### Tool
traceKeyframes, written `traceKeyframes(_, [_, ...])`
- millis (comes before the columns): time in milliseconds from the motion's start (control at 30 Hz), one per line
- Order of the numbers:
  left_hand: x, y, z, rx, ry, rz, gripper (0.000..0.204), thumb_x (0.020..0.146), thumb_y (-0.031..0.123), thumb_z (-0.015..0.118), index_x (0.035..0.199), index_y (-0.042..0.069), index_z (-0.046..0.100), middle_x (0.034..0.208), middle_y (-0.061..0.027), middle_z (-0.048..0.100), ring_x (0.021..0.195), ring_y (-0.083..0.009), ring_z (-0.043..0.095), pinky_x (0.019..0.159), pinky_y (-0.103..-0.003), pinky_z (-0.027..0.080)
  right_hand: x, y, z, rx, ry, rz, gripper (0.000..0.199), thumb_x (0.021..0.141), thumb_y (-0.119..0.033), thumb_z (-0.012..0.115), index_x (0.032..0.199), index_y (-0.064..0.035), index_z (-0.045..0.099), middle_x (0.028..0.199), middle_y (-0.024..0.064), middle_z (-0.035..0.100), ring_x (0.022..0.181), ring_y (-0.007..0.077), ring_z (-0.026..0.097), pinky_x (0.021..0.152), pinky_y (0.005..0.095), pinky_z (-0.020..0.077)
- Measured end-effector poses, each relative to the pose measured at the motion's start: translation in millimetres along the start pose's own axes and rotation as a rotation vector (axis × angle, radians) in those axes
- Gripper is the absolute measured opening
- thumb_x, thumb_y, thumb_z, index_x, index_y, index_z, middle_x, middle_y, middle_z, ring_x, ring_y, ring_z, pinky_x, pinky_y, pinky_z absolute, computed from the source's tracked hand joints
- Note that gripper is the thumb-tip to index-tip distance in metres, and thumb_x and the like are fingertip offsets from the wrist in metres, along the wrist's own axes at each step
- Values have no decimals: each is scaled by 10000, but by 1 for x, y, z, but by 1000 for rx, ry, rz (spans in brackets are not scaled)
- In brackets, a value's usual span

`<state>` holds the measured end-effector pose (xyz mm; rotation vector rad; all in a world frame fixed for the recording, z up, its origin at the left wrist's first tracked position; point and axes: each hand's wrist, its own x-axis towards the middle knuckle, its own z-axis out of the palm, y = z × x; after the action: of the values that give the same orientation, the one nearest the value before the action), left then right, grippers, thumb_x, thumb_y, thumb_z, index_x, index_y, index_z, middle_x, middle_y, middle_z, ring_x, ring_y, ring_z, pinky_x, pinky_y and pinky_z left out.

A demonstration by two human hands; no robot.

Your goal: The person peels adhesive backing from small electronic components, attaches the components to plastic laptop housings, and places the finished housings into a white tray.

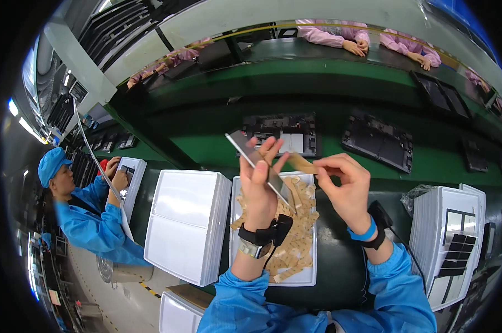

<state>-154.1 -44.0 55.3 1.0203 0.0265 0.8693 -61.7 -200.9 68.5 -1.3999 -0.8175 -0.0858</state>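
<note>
My left hand is wrapped round a thin, flat rectangular panel with a pale silver edge, held tilted in the air. My right hand pinches a tan strip between thumb and fingers, a little to the right of the panel. The strip's left end reaches toward my left fingertips; whether it still sticks to the panel I cannot tell. Beneath both hands is a white tray, heaped with loose tan strips.
White trays are stacked at left, with another stack at right bearing dark pieces. Opened electronic devices lie on the green bench beyond. A blue-clad co-worker works at left; people in pink sleeves sit across.
</note>
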Motion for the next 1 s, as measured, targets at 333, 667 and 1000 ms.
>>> traceKeyframes(333, [-2, 14, -7, 181, 54, 139, 792, 1028, 471, 673, 1601, 60, 313, 1519, -238, 516, 1453, -394, 503, 1215, -607, 411, -28, -39, 18, -91, -204, -124, 173, 864, 47, 777, 1025, -8, 804, 908, 114, 749, 793, 221, 753, 710, 320, 609])
traceKeyframes(667, [23, 151, -10, 396, -23, 328, 758, 1045, 454, 603, 1593, -5, 349, 1460, -257, 550, 1374, -392, 561, 1219, -564, 410, -36, 33, 20, -113, -613, -84, 202, 847, -9, 736, 1041, -22, 792, 1007, 137, 751, 892, 263, 739, 793, 344, 608])
traceKeyframes(1000, [82, 52, 76, 1395, -783, 326, 1018, 614, 233, 940, 1524, 52, 521, 1288, -153, 633, 1199, -330, 613, 1070, -418, 480, 51, 14, -101, 284, -135, 124, 374, 1096, -155, 603, 1441, -11, 628, 1190, 150, 759, 1095, 201, 723, 942, 327, 571])
